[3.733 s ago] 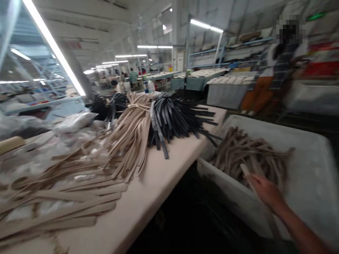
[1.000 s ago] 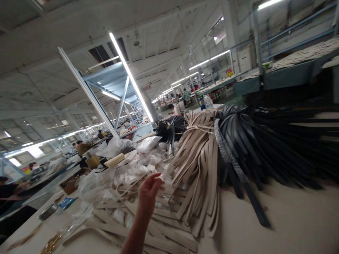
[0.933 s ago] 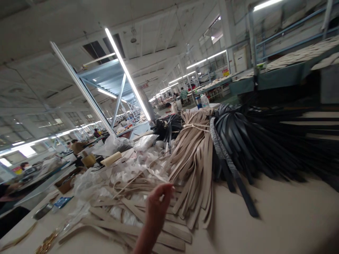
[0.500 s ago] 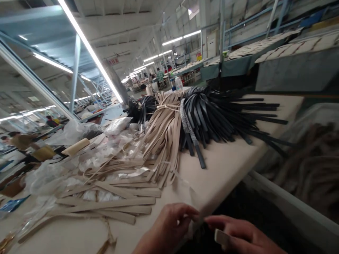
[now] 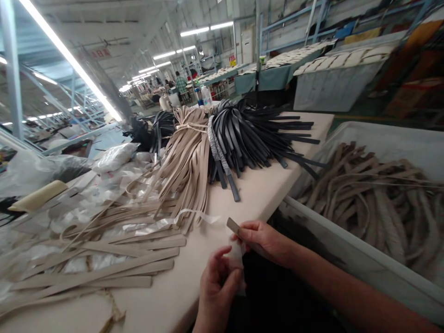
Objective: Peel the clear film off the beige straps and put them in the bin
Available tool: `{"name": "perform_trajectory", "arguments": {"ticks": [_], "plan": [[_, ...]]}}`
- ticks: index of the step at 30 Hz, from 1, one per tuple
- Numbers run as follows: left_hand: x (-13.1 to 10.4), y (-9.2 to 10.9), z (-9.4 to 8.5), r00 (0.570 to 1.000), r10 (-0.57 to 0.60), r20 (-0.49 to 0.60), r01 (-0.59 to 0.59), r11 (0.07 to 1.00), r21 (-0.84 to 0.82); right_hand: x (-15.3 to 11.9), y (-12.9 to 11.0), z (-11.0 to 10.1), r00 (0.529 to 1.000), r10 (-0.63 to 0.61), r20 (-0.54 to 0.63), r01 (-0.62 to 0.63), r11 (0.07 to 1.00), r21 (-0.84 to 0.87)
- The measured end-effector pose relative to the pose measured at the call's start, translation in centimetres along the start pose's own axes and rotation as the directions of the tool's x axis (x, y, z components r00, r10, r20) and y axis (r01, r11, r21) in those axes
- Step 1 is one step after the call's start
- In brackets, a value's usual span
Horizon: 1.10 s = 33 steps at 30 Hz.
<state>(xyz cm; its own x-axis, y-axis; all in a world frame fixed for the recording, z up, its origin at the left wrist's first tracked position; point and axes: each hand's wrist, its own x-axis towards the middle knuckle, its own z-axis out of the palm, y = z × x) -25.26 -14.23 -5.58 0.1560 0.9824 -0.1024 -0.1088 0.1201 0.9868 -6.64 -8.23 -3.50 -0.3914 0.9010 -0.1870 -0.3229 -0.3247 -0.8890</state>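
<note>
My right hand (image 5: 265, 239) pinches a beige strap (image 5: 233, 225), its flat end sticking out past the fingertips toward the table. Just below and to the left, my left hand (image 5: 219, 282) is closed on a thin translucent white strip (image 5: 237, 257), which hangs down past the thumb. The two hands are close together at the table's near edge, and the strip's upper end runs up to the right fingers. How the strap and the strip meet is hidden by the fingers. Several loose beige straps (image 5: 138, 270) lie on the table to the left.
A tied bundle of beige straps (image 5: 189, 157) and a bundle of black straps (image 5: 243, 134) lie on the table (image 5: 249, 203). Clear plastic bags (image 5: 116, 157) cover its left side. To my right stands a translucent bin (image 5: 347, 240) of brownish straps. A person (image 5: 181, 83) is far back.
My view has swung right, bringing the bin into fuller sight. My right hand has risen with the beige strap, now pointing up and left. My left hand has turned upright, holding the strip.
</note>
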Motion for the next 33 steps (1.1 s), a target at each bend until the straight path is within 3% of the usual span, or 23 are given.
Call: {"name": "perform_trajectory", "arguments": {"ticks": [3,7,17,24,29,33], "plan": [[0.2,-0.1,0.2,0.998,-0.042,-0.048,0.035,0.992,-0.124,1.4,-1.9,0.2,0.992,-0.126,0.029,0.130,0.976,-0.177],[0.8,0.5,-0.2,0.986,-0.160,0.049,0.164,0.982,-0.097,3.6,-3.5,0.8,0.966,-0.230,0.121,0.257,0.916,-0.310],[1.7,3.1,-1.3,0.958,-0.264,0.110,0.265,0.964,0.007,5.7,-4.2,1.7,0.947,-0.205,0.249,0.302,0.834,-0.463],[2.9,3.2,-1.4,0.967,-0.227,0.116,0.221,0.974,0.055,5.7,-4.3,1.9,0.944,-0.217,0.249,0.317,0.808,-0.497],[3.5,2.9,-0.1,0.914,-0.405,0.022,0.392,0.871,-0.297,3.7,-4.6,1.0,0.957,-0.269,0.107,0.288,0.839,-0.462],[3.7,2.6,1.2,0.876,-0.477,-0.062,0.365,0.743,-0.560,-1.5,-3.4,-0.5,0.971,-0.233,-0.046,0.163,0.795,-0.585]]}}
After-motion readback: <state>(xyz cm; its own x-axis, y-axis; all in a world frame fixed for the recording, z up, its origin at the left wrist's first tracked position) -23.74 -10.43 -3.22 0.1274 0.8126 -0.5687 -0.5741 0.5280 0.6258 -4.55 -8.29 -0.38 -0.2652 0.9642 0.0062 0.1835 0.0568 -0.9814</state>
